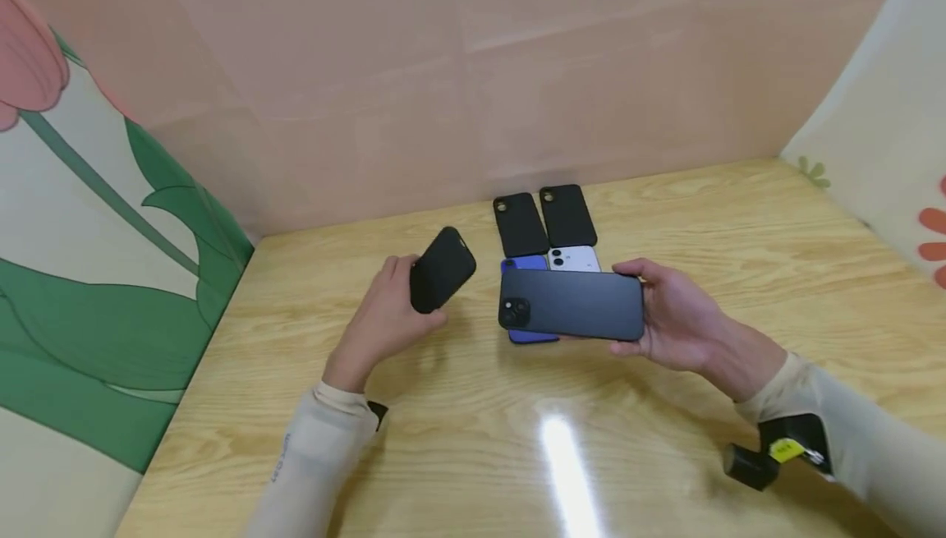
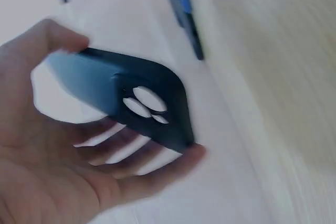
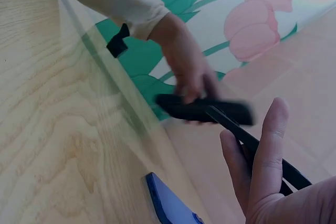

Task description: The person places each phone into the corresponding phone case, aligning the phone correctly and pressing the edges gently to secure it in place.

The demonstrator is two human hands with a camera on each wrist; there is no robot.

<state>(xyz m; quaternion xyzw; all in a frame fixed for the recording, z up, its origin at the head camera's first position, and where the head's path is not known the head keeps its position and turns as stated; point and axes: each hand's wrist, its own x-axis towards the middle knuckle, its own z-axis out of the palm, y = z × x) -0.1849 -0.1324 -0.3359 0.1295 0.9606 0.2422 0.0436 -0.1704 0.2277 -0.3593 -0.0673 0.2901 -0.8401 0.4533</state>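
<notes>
Holding matte case (image 1: pixel 442 271), round-cornered phone (image 1: pixel 580 304)

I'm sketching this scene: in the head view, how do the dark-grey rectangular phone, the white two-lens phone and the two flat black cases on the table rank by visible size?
Largest to smallest:
1. Dark-grey rectangular phone, likely enlarged by nearness
2. Left black case and right black case: too alike to rank
3. White two-lens phone, partly covered

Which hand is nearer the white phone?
Right. The right hand, holding a dark phone, is just right of the white phone; the left hand, with a black case, is farther off leftward.
</notes>
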